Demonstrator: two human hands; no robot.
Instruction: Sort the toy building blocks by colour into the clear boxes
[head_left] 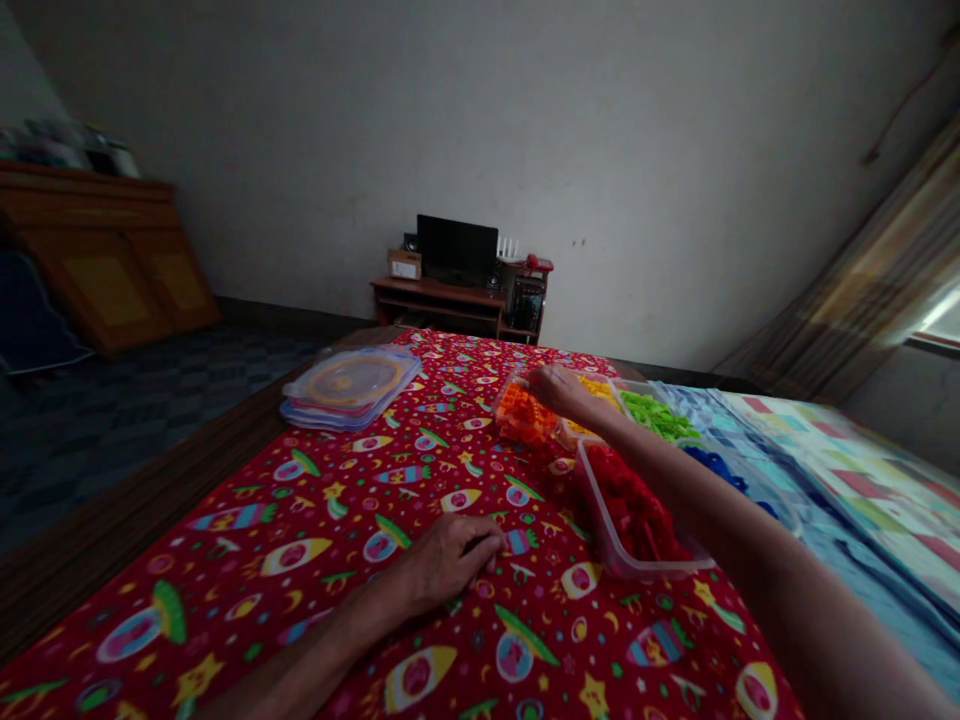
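My right hand (556,388) reaches over the border between a clear plastic box of orange pieces (523,414) and one of yellow pieces (598,390). Its fingers look drawn together at the orange box; whatever is in them is too small or hidden to tell. My left hand (454,560) rests on the red patterned cloth (420,470) with its fingers loosely curled, and I see nothing in it. Below my right forearm stands a clear box (611,540) of red pieces (634,505), partly covered by the arm.
Green pieces (658,414) and blue pieces (716,467) fill containers at the right, near blue fabric (817,520). Stacked plastic lids (349,388) lie at the cloth's left edge. Beyond the table stands a desk (439,293) with a monitor (457,248). A wooden cabinet (112,265) is at far left.
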